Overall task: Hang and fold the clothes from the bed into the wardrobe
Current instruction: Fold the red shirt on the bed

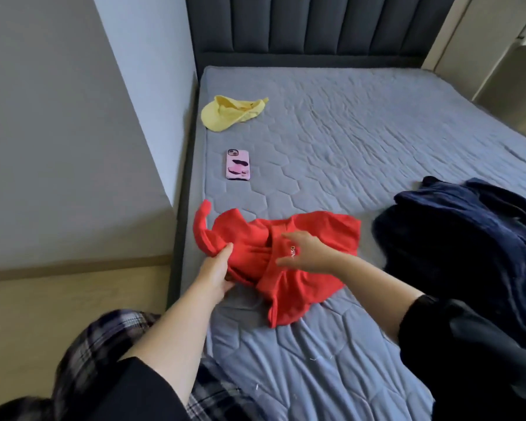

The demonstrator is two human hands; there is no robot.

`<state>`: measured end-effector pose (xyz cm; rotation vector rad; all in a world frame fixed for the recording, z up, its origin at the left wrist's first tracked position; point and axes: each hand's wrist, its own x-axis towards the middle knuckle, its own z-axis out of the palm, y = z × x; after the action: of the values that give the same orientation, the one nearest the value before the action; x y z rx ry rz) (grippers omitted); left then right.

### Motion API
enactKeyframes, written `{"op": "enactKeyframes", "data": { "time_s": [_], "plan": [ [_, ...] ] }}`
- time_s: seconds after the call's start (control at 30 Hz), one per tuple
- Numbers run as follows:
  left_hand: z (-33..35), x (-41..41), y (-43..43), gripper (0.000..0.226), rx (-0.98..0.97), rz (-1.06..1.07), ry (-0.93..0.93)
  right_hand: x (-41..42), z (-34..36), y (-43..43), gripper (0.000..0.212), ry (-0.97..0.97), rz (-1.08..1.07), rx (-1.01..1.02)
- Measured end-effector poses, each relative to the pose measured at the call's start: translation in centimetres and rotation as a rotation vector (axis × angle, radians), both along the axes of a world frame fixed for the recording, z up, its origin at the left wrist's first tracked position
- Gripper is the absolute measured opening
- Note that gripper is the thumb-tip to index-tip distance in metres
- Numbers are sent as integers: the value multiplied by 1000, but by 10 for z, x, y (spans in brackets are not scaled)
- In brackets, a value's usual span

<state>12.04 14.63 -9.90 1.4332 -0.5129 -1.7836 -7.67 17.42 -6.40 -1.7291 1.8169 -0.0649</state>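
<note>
Our left hand (216, 271) clenches red shirt (325, 235) at its edge; right hand (308, 253) splayed, gripping nothing, over its middle, nearside of phone (238, 164).

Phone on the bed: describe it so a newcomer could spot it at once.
Start at the grey quilted mattress and follow its left edge. Between the yellow cap and the red garment lies the phone, flat, the only hard, pink-cased thing there.
</note>
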Motion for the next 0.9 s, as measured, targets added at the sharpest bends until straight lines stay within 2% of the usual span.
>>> {"op": "enactKeyframes", "data": {
  "time_s": [0.07,0.13,0.2,0.3,0.37,0.43,0.47,0.5,0.53,0.57,0.6,0.63,0.67,0.7,0.73,0.77,0.8,0.87,0.9],
  "plan": [
    [-8,13,1,35,139,-14,-12,10,-46,19,87,220,106,112],
    [-10,20,-2,35,133,-36,-37,18,-69,27,66,316,109,-36],
    [-8,24,-7,35,70,10,-60,25,-63,25,43,259,53,-223],
    [2,31,-19,36,-135,155,-133,28,-27,21,30,43,-81,-450],
    [12,37,-28,37,-312,267,-194,35,-1,28,31,-92,-168,-705],
    [19,44,-37,31,-399,391,-254,49,20,38,43,-137,-146,-899],
    [19,48,-43,30,-384,466,-298,57,25,41,48,-124,-99,-911],
    [16,53,-49,34,-327,533,-346,60,25,42,49,-121,-38,-834],
    [12,58,-54,42,-247,559,-371,60,22,40,44,-112,20,-666],
    [8,60,-57,53,-172,517,-388,57,17,37,38,-105,85,-412],
    [5,58,-57,64,-119,391,-464,52,11,34,36,-100,116,-160],
    [3,54,-53,74,-107,192,-653,46,1,31,41,-98,98,-36],
    [2,48,-47,76,-158,-2,-882,39,-8,28,47,-65,33,-42],
    [1,41,-42,72,-294,-144,-1068,32,-18,26,53,-10,-73,-125],
    [0,34,-38,63,-466,-271,-1160,26,-26,24,60,47,-178,-192],
    [-3,27,-35,52,-581,-419,-1143,21,-33,23,67,99,-241,-182],
    [-6,22,-32,43,-606,-602,-1075,18,-40,22,72,135,-256,-120],
    [-12,16,-23,38,-482,-1057,-977,18,-53,21,69,208,-197,20],
    [-16,15,-19,43,-424,-1250,-980,19,-56,21,57,230,-176,27]
  ]
}}
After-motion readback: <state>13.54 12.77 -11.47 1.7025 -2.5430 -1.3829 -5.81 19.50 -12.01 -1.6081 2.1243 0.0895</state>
